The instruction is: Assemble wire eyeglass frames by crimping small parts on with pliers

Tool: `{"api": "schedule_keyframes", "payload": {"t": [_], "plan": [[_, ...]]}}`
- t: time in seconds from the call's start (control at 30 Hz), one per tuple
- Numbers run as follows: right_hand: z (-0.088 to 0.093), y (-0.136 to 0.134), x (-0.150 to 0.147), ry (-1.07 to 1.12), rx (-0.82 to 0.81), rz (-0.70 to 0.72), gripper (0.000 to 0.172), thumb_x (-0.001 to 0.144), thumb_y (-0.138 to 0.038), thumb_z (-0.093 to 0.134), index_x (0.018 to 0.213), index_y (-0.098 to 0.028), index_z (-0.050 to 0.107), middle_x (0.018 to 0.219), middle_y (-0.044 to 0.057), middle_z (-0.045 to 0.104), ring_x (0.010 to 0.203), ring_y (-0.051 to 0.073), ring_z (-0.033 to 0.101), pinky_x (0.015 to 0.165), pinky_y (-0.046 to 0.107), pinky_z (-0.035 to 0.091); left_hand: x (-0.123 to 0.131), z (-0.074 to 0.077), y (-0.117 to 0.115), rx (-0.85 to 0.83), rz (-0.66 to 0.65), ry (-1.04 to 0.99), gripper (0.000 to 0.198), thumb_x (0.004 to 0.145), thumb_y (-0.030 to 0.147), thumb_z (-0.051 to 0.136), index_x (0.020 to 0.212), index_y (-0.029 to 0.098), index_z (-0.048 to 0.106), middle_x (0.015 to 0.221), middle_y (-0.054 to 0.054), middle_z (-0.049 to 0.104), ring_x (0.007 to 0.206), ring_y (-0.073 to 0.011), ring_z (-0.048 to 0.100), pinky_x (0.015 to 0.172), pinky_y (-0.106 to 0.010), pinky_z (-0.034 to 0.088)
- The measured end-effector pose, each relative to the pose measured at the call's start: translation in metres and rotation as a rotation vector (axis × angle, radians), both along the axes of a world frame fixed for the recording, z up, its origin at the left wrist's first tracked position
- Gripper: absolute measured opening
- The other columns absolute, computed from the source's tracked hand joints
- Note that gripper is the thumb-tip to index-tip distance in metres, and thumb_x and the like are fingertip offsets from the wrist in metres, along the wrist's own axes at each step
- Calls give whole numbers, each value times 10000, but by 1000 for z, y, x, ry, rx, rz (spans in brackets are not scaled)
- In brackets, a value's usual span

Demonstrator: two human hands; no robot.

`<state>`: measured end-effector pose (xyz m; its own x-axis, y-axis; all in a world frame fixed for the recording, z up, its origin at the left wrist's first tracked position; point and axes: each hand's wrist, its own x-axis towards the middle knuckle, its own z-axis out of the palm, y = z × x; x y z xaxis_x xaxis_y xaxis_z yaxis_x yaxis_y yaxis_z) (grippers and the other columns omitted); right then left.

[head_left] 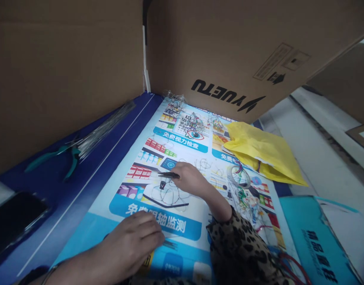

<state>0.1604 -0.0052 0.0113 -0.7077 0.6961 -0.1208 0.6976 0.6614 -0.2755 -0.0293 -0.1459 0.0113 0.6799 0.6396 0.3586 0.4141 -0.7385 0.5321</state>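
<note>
My right hand (191,179) is closed on a short bundle of thin dark strips (167,175), which stick out to the left from its fingertips. Beneath it, thin bent wires (173,196) lie loose over the printed poster sheet (110,233). My left hand (134,239) rests lower down with its fingers curled in; whatever they may hold is hidden. Just right of its fingertips lie more thin dark strips (171,244), blurred. To the right of my right hand, a clear tape roll (239,177) sits among coloured wires.
Cardboard walls (66,59) enclose the left and back. On the left are teal-handled pliers (72,156), a bundle of straight wires (106,128) and a dark phone (17,221). Tangled wires (195,120) lie at the back. A yellow envelope (265,152) and teal box (315,237) stand right.
</note>
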Motion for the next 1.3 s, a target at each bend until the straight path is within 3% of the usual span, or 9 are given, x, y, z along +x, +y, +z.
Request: {"api": "schedule_keyframes", "payload": {"t": [0.27, 0.43, 0.53, 0.6, 0.67, 0.9, 1.3], "plan": [[2, -2, -4, -114, 42, 59, 120, 843, -197, 488, 842, -150, 599, 857, 78, 590, 831, 182, 516, 702, 284, 337, 1, 5, 2, 1, -1, -1, 242, 837, 67, 391, 949, 162, 583, 768, -48, 620, 744, -160, 541, 721, -287, 467], [10, -2, 3, -64, 28, -2, 109, 856, -198, 479, 887, -166, 578, 876, 56, 589, 848, 166, 510, 719, 268, 335, 0, 2, 3, 19, 10, -12, 232, 843, 84, 401, 970, 167, 576, 790, -55, 626, 760, -162, 548, 743, -292, 470], [19, -7, 16, -62, 63, -57, 207, 865, -363, 501, 917, -172, 563, 875, 52, 596, 847, 175, 519, 718, 272, 338, -1, 1, 2, 12, 12, -20, 222, 847, 88, 407, 960, 173, 577, 779, -50, 617, 761, -157, 548, 755, -291, 469], [24, -14, 25, -148, 97, -61, 369, 822, -516, 511, 930, -168, 568, 859, 69, 605, 835, 202, 527, 708, 294, 334, -1, 2, 2, -1, 5, -12, 220, 843, 80, 407, 954, 167, 576, 779, -51, 613, 768, -162, 545, 762, -299, 467], [26, -23, 32, -246, 164, -56, 414, 797, -558, 514, 920, -169, 587, 845, 83, 604, 809, 214, 530, 699, 309, 320, -1, 3, 3, -18, -5, 0, 226, 836, 63, 403, 948, 154, 577, 776, -56, 610, 768, -169, 541, 748, -305, 465], [30, -42, 30, -341, 321, -29, 271, 797, -465, 576, 791, -196, 611, 770, 68, 586, 783, 219, 503, 670, 322, 274, -1, 4, 3, -27, -14, -9, 222, 831, 70, 409, 958, 147, 575, 782, -62, 616, 760, -177, 537, 748, -309, 453], [28, -44, 25, -323, 420, -17, 194, 764, -392, 643, 750, -203, 607, 738, 56, 583, 764, 237, 480, 646, 342, 247, -2, 0, 2, -24, -30, 6, 233, 837, 78, 403, 972, 147, 580, 791, -67, 619, 768, -182, 532, 750, -318, 447]]}}
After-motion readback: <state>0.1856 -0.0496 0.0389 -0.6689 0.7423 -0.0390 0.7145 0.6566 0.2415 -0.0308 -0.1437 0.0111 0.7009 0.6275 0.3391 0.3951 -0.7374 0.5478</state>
